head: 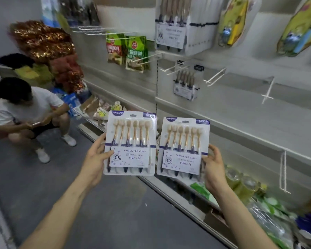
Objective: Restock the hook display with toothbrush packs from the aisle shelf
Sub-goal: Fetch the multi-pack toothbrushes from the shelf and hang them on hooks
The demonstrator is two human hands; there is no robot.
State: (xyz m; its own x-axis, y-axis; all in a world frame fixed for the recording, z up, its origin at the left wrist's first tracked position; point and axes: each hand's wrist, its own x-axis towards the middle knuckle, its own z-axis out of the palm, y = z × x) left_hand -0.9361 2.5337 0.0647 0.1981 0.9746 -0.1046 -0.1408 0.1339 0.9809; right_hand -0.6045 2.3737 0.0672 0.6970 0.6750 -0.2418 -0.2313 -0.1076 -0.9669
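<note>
Head view, facing the hook display [241, 97] above the aisle shelf [172, 194]. Holding two toothbrush packs upright and side by side, just apart, in the air over the shelf's front edge. Clamping the left pack [130, 142] at its lower left edge with the left grip [95, 159]; clamping the right pack [184, 147] at its lower right edge with the right grip [215, 168]. Best to hang one at a time: raise, square the hang hole [133, 115] to a bare hook [215, 75] near the display's middle, slide fully back, beside the single hung pack [186, 85]. Inside each clear blister, a row of brushes, heads up; marked 6PCS.
</note>
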